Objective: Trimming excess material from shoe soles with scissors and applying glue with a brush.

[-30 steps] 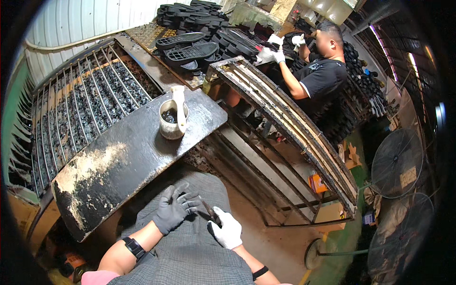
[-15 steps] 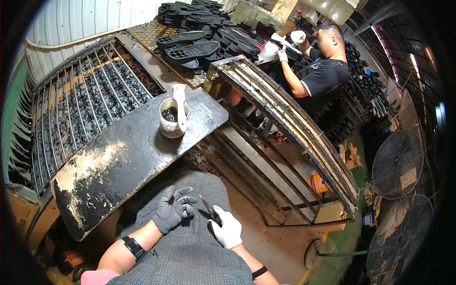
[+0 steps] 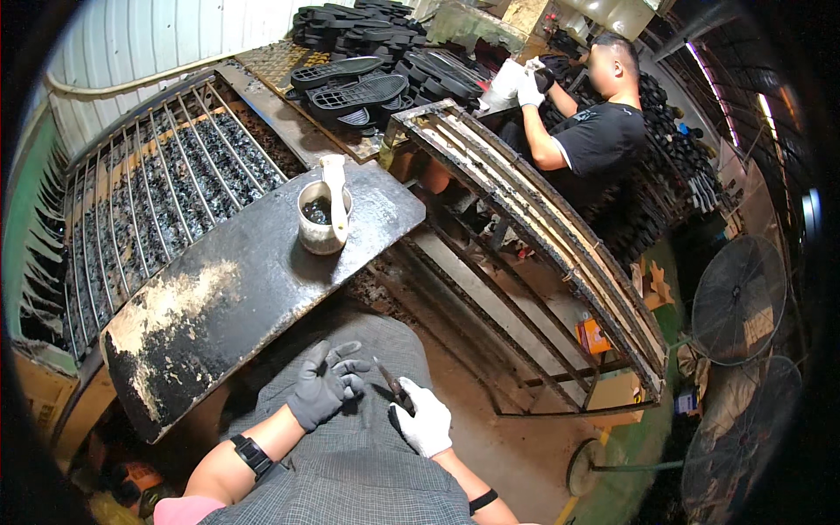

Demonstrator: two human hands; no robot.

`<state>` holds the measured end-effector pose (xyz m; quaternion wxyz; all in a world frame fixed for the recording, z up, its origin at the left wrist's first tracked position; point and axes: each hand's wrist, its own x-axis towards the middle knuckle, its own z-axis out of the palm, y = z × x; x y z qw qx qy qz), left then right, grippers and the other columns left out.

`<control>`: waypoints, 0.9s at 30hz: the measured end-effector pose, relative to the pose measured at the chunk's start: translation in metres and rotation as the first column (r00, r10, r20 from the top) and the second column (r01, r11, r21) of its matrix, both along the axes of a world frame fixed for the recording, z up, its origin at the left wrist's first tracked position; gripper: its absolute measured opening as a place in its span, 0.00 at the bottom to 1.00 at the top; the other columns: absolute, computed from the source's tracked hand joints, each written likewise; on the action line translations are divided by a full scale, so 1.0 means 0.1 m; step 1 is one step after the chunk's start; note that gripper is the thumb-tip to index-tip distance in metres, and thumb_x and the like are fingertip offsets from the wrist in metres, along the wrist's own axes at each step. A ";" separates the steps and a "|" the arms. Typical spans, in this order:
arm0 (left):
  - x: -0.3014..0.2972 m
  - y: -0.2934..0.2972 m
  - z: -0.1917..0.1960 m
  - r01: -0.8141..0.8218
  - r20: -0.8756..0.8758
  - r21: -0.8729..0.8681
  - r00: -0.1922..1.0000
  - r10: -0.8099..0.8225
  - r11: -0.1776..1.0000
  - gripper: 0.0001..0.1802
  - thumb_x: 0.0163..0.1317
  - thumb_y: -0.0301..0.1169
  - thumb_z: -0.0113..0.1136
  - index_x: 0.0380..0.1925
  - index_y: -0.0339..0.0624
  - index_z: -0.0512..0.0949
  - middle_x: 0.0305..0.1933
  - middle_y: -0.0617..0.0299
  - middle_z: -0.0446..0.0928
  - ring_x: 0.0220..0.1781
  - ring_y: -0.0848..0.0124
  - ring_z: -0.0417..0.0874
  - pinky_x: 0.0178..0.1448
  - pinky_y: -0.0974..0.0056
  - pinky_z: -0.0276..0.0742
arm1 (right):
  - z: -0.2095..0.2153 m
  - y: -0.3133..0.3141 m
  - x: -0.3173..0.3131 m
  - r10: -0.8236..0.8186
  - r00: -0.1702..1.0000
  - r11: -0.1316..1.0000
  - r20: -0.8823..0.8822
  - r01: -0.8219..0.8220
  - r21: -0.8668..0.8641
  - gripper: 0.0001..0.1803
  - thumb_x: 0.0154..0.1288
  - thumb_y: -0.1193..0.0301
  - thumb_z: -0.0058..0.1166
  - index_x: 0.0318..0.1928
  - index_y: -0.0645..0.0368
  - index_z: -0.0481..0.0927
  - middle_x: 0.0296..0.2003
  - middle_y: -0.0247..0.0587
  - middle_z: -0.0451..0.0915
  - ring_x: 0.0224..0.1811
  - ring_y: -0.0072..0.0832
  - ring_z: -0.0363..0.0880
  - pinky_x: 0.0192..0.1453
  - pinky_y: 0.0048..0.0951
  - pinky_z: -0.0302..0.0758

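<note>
A slim dark tool (image 3: pixel 385 378) sits at lower centre of the frame, pinched between the fingers of the white-gloved right hand (image 3: pixel 423 418), its narrow end angled up and left, likely to leave that end free. The grey-gloved left hand (image 3: pixel 322 394) is turned palm up, its fingers loosely spread and half curled around nothing visible. Both hands hover over the dark checked cloth (image 3: pixel 363 481) on the lap, which probably shields the clothes.

Beyond, the cup (image 3: pixel 317 238) stands on the stained table (image 3: pixel 254 284), apart from its near edge, probably for easy reach; a pale brush (image 3: pixel 335 199) lies across its rim, seemingly parked there. A narrow gap parts left fingers from tool. The table edge bounds the hands above; the metal rack (image 3: pixel 560 229) limits room toward the right.
</note>
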<state>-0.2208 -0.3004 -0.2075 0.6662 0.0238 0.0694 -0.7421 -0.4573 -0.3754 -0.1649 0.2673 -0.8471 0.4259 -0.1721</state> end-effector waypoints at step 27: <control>-0.16 -0.08 -0.32 -0.102 0.176 -0.104 0.977 0.119 0.989 0.32 0.80 0.55 0.43 0.73 0.47 0.67 0.64 0.46 0.79 0.56 0.55 0.86 0.59 0.52 0.82 | -0.28 0.02 -0.02 -0.029 0.997 0.994 0.078 0.020 0.104 0.30 0.60 0.79 0.61 0.66 0.64 0.78 0.61 0.53 0.82 0.62 0.42 0.82 0.69 0.37 0.75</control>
